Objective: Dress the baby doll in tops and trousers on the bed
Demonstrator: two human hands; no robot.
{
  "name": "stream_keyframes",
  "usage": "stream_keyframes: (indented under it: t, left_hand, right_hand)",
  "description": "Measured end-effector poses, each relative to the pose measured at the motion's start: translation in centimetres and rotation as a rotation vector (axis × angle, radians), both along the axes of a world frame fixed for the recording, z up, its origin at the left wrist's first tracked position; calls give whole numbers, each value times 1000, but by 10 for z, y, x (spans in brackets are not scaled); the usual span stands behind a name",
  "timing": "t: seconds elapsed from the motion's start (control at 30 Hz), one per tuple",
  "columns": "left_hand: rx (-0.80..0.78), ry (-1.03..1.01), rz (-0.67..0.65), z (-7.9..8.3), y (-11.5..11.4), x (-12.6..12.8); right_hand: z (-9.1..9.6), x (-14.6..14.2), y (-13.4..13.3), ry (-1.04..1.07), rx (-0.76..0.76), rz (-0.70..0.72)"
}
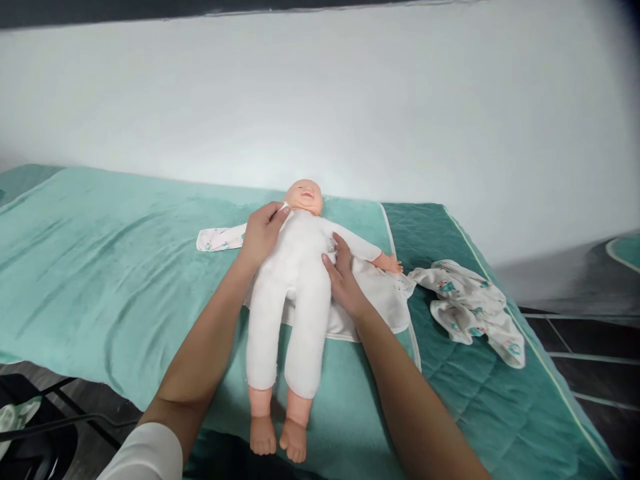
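A baby doll with a white cloth body lies on its back, feet towards me. Beneath it is spread a white printed baby shirt; one sleeve reaches out to the left, the doll's arm on that side hidden in it. My left hand pinches the shirt's edge by the doll's shoulder and neck. At the other side of the chest, my right hand holds the doll's side below the armpit, thumb on the torso; a small crumpled bit shows by the fingers. The doll's arm there lies bare of the shirt.
Crumpled printed baby clothing lies on the dark green quilted cover at the right. A light green blanket covers the rest of the bed. A white wall stands behind. Black equipment with a cable is at lower left.
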State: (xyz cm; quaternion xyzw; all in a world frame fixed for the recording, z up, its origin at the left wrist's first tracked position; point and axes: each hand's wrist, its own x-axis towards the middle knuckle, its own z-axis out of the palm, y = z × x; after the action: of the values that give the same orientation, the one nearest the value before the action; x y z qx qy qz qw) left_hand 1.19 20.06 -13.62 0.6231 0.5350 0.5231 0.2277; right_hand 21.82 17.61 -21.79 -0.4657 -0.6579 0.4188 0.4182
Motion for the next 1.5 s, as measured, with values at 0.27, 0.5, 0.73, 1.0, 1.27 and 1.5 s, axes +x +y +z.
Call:
stream_keyframes:
  t: [0.27, 0.5, 0.73, 1.0, 1.27, 1.5]
  left_hand:
    - [-109, 277, -139, 28, -47, 12]
    - [-154, -178, -178, 14, -66, -3]
    - [28, -24, 43, -29, -30, -16]
    - [8, 37, -142, -29, -35, -11]
    - [84, 490, 169, -15, -52, 8]
    - [-6, 466, 143, -5, -52, 18]
  right_hand:
    - [1, -3, -2, -27, 2, -22]
    - [1, -3, 0, 5, -27, -38]
    - [-2, 1, 3, 6, -12, -47]
    - [1, 2, 1, 14, -7, -24]
    - [2, 3, 2, -13, -1, -19]
    - [3, 3, 1, -4, -5, -9]
